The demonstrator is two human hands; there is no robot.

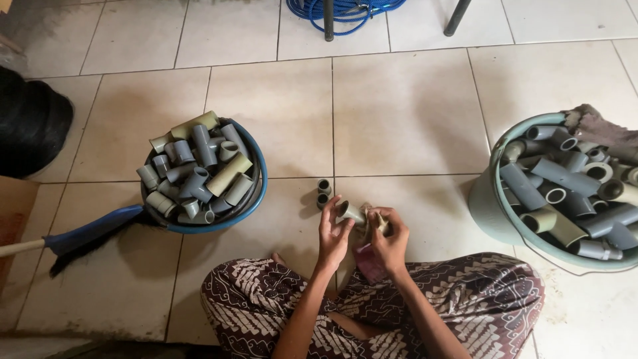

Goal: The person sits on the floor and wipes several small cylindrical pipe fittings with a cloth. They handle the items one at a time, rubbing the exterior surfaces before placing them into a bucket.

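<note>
Together, left hand [332, 234] and right hand [389, 242] around a grey pipe fitting [351, 213].

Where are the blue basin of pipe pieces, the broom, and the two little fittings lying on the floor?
blue basin [260, 179], head view, on its right rim.
broom [93, 229], head view, on its blue head.
two little fittings [323, 193], head view, on the dark pair standing on the tile.
</note>
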